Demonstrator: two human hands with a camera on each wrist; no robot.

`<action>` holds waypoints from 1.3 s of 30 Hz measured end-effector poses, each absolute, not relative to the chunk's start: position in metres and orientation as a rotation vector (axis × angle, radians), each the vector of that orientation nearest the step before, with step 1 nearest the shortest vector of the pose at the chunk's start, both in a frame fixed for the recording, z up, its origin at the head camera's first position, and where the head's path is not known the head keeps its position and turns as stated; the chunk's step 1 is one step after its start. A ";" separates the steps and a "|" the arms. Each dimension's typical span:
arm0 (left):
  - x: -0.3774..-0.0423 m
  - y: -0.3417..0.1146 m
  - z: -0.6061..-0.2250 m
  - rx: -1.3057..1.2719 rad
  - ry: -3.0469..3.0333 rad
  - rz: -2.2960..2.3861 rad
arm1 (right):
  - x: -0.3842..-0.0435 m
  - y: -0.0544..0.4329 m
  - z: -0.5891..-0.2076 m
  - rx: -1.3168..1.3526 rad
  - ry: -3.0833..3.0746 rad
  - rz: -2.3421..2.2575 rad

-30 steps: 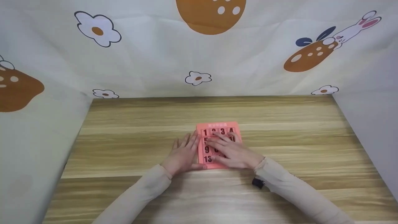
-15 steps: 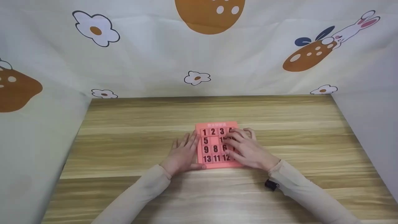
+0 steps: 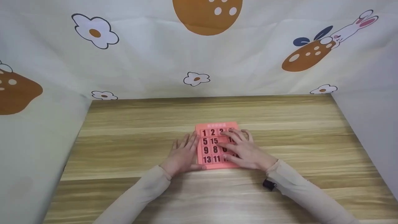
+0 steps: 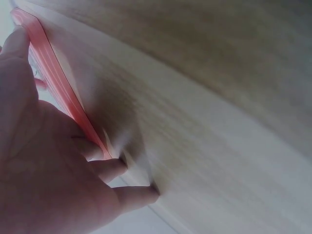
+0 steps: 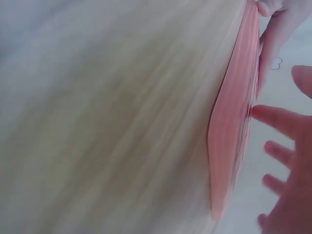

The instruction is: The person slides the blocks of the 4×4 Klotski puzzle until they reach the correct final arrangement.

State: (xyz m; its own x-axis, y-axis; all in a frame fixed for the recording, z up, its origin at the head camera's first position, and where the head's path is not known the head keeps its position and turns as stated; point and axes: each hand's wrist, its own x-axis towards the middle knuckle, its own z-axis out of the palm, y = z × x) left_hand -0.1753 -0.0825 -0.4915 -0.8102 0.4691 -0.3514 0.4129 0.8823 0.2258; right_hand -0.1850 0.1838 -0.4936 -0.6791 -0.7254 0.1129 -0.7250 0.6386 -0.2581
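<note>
A pink number slide puzzle point(image 3: 216, 125) lies flat on the wooden table, its black-numbered tiles facing up. My left hand point(image 3: 179, 157) rests along its left edge, fingers straight and the thumb at the near left corner. From the right, my right hand point(image 3: 245, 152) reaches over the tiles with its fingers spread. One fingertip is beside the 15 tile point(image 3: 214, 141), at a gap in the second row. Several right-side tiles are hidden beneath that hand. In the right wrist view one finger point(image 5: 275, 119) touches the puzzle's top face; the others are held off it.
The wood-grain table point(image 3: 140, 124) extends around the puzzle on all sides. A pale cloth wall point(image 3: 149, 56) with printed flowers and carrots stands behind, and pale walls flank both sides. A small black object point(image 3: 269, 184) sits at the right cuff.
The 15 tile has slid one place left, so the second-row gap is now in the third column. My right hand first drew back right, then came slightly left. My left hand stayed put.
</note>
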 end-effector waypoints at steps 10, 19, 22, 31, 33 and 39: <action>-0.176 -0.083 -0.489 0.644 2.646 0.200 | -0.186 0.193 -0.488 -1.238 2.965 -0.333; -0.176 -0.084 -0.491 0.663 2.660 0.192 | -0.179 0.179 -0.491 -1.320 2.803 -0.348; -0.176 -0.084 -0.492 0.655 2.657 0.180 | -0.177 0.180 -0.489 -1.320 2.866 -0.393; -0.178 -0.084 -0.494 0.637 2.646 0.176 | -0.182 0.174 -0.491 -1.257 2.839 -0.379; -0.177 -0.084 -0.494 0.637 2.649 0.190 | -0.181 0.170 -0.493 -1.242 2.791 -0.378; -0.176 -0.084 -0.493 0.648 2.651 0.207 | -0.169 0.172 -0.488 -1.316 2.710 -0.442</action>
